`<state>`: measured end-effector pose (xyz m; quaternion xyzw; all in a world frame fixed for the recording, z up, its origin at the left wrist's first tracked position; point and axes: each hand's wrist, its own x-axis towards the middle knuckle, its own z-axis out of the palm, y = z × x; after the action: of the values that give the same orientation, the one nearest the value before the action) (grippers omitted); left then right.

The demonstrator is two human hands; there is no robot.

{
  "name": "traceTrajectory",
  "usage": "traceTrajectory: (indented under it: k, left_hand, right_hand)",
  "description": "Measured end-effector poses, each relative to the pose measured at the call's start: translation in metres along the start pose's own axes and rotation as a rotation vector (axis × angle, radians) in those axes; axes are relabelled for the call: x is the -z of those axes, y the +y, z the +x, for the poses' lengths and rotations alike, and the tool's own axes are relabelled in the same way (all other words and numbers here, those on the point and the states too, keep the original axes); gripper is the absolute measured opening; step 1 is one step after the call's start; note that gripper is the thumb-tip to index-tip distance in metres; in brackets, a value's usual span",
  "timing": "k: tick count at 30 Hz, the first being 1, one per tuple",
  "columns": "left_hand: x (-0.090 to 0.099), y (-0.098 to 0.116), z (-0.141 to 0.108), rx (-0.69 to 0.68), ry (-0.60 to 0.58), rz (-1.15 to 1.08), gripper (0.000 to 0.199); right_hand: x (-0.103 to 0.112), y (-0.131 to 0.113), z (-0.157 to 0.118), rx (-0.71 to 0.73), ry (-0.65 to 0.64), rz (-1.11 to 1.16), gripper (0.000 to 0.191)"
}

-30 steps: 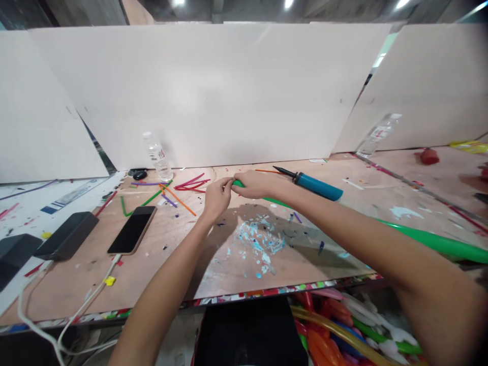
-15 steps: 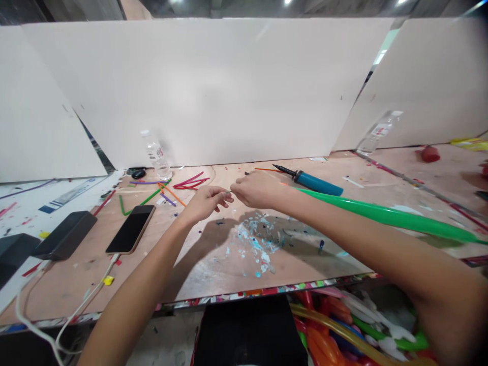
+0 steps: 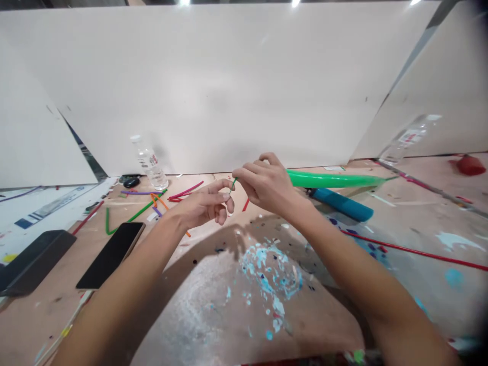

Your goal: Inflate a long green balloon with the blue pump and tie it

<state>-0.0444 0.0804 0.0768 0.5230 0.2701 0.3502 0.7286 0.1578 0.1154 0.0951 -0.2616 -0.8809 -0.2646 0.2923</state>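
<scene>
A long inflated green modelling balloon (image 3: 335, 179) stretches rightward from behind my right hand (image 3: 265, 183), with a thin uninflated tip at its far end. Between my two hands shows a narrow, stretched green strip, which looks like the balloon's neck. My left hand (image 3: 206, 203) pinches it between thumb and index finger, its other fingers loosely curled. The right hand's fingers close on the strip's upper part, palm turned away from me. Both hands are held above the table, almost touching.
A blue hand pump (image 3: 341, 203) lies right of my right hand. A phone (image 3: 111, 254) and a dark box (image 3: 36, 262) lie at left. Behind them are a water bottle (image 3: 149, 163) and thin coloured balloons. A white panel (image 3: 213, 91) borders the back; blue flakes (image 3: 270, 274) litter the table.
My hands have shifted, and a stretched green strip now shows between them. The balloon has swung from under my right forearm to lie further back. My view has moved closer to the table.
</scene>
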Motion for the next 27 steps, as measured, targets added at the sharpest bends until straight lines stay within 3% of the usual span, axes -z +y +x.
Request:
traceTrajectory:
  k: [7, 13, 21, 27]
  left_hand:
    - [-0.003, -0.011, 0.006, -0.056, -0.145, -0.197, 0.020]
    - [-0.008, -0.012, -0.001, -0.016, -0.209, -0.199, 0.021]
    - [-0.012, -0.012, -0.006, -0.053, -0.144, -0.364, 0.027]
    - [-0.026, -0.015, -0.001, -0.075, 0.049, -0.632, 0.024]
  right_hand:
    - [-0.008, 0.007, -0.003, -0.020, 0.170, 0.123, 0.014]
    - [-0.011, 0.015, -0.007, -0.069, 0.285, 0.120, 0.013]
    - [-0.021, 0.006, -0.009, -0.073, 0.292, 0.116, 0.012]
    - [-0.026, -0.004, -0.008, -0.110, 0.222, 0.170, 0.010]
